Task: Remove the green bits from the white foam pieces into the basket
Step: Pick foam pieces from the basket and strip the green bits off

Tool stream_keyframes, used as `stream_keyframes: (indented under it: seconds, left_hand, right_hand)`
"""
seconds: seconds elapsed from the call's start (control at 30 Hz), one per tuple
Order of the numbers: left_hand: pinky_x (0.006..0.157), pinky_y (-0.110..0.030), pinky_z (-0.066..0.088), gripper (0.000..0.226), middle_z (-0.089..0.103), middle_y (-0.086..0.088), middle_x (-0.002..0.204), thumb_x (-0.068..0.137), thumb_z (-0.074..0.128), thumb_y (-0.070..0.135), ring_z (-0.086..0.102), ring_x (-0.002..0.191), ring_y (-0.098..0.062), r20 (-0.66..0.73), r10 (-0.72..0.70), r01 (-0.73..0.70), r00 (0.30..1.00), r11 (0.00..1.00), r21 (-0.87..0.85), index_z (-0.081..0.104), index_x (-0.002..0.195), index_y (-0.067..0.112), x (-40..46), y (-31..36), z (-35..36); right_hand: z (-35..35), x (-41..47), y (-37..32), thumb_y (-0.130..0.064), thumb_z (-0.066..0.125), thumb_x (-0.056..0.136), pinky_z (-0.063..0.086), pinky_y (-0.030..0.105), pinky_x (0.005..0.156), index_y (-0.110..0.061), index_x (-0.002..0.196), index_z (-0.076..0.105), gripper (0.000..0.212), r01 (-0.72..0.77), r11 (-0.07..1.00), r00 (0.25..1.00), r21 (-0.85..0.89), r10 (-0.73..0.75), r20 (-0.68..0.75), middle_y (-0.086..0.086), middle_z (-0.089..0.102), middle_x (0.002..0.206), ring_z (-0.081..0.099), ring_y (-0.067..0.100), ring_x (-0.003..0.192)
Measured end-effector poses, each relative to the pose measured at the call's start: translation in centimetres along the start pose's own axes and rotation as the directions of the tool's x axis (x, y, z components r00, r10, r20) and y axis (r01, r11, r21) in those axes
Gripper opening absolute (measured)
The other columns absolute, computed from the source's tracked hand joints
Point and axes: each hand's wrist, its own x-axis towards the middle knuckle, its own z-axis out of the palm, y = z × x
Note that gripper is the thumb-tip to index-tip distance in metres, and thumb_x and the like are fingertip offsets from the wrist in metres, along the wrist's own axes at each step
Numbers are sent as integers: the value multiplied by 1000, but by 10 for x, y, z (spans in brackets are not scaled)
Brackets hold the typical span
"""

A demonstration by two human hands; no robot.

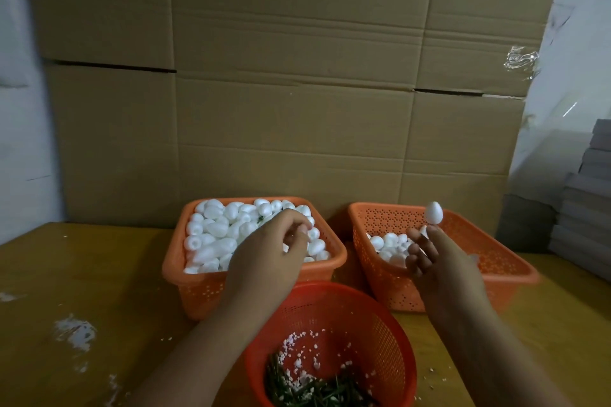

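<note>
The left orange basket (172, 261) is heaped with white foam pieces (211, 228). My left hand (274, 248) reaches into this heap with its fingers curled, and its fingertips pinch one white foam piece (305, 231). The right orange basket (496, 261) holds a few foam pieces (385, 241) at its left end. My right hand (436, 258) hovers over that basket with its fingers extended. A single foam piece (433, 212) sits at the tip of its raised finger. Green bits (317, 390) and white crumbs lie in the round red basket (390, 340) at the near edge.
The baskets stand on a yellowish wooden table (82, 274) with white scuffs and crumbs. A wall of cardboard boxes (291, 76) rises close behind them. Grey stacked boards (582, 208) stand at the right edge, with clear plastic sheet above.
</note>
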Motion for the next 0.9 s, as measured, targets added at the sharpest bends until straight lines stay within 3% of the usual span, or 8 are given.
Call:
stream_keyframes:
  seconds: [0.17, 0.3, 0.47, 0.57, 0.67, 0.77, 0.83, 0.9]
  left_hand:
    - [72, -29, 47, 20, 65, 14, 109, 97, 47, 38, 59, 98, -7, 60, 18, -41, 998, 906, 422, 61, 110, 33, 6, -21, -12]
    - [77, -30, 44, 39, 60, 11, 123, 99, 32, 52, 56, 108, -10, 231, -162, -3, 959, 813, 582, 60, 119, 33, 9, -35, -11]
    - [73, -30, 43, 54, 66, 9, 107, 99, 17, 61, 59, 93, -9, 377, -252, -52, 891, 769, 637, 62, 105, 32, 8, -35, -11]
    - [72, -27, 42, 63, 65, 13, 101, 92, 13, 72, 59, 89, -5, 401, -269, -43, 876, 784, 620, 63, 101, 34, 6, -37, -11]
    - [66, -24, 38, 70, 63, 15, 93, 86, 12, 78, 57, 81, -1, 397, -252, -48, 882, 791, 610, 65, 91, 33, 5, -38, -11]
    - [61, -23, 36, 75, 64, 13, 71, 81, 11, 83, 58, 67, 0, 410, -253, -40, 877, 810, 585, 60, 69, 28, 4, -39, -11]
    - [64, -24, 39, 75, 65, 13, 73, 79, 11, 85, 58, 70, 0, 426, -277, -31, 861, 809, 587, 61, 73, 29, 4, -39, -11]
    - [72, -25, 44, 78, 67, 14, 80, 77, 10, 88, 59, 75, 0, 446, -300, -23, 843, 808, 588, 64, 82, 32, 6, -39, -10]
  right_hand:
    - [7, -6, 3, -4, 55, 92, 52, 30, 73, -20, 141, 45, 52, 104, 966, 994, -235, -95, 50, 6, 75, 94, 65, 13, 74]
    - [17, -17, 9, -3, 52, 94, 50, 24, 61, -17, 112, 67, 28, 184, 893, 966, -410, -86, 245, 2, 72, 74, 58, 8, 59]
    - [25, -32, 24, -9, 53, 97, 50, 21, 64, -13, 91, 70, 18, 383, 634, 780, -672, 168, 603, -3, 69, 71, 61, 9, 64]
    - [28, -42, 32, -8, 55, 95, 48, 13, 68, -18, 87, 68, 18, 518, 512, 568, -686, 394, 723, -6, 69, 83, 63, 4, 72]
    - [26, -45, 40, -19, 66, 89, 44, 9, 82, -19, 98, 73, 11, 735, 326, 429, -595, 456, 780, -14, 69, 95, 60, -8, 87]
    - [25, -51, 48, -31, 68, 86, 39, 3, 85, -24, 111, 69, 25, 781, 205, 424, -590, 520, 741, -11, 67, 114, 56, -8, 99]
    - [24, -53, 54, -32, 68, 86, 36, -1, 82, -24, 116, 67, 31, 787, 160, 439, -595, 532, 724, -9, 65, 119, 55, -4, 105]
    - [23, -53, 59, -31, 67, 87, 47, 16, 90, -20, 117, 66, 32, 775, 139, 449, -617, 566, 691, -1, 67, 117, 62, 12, 107]
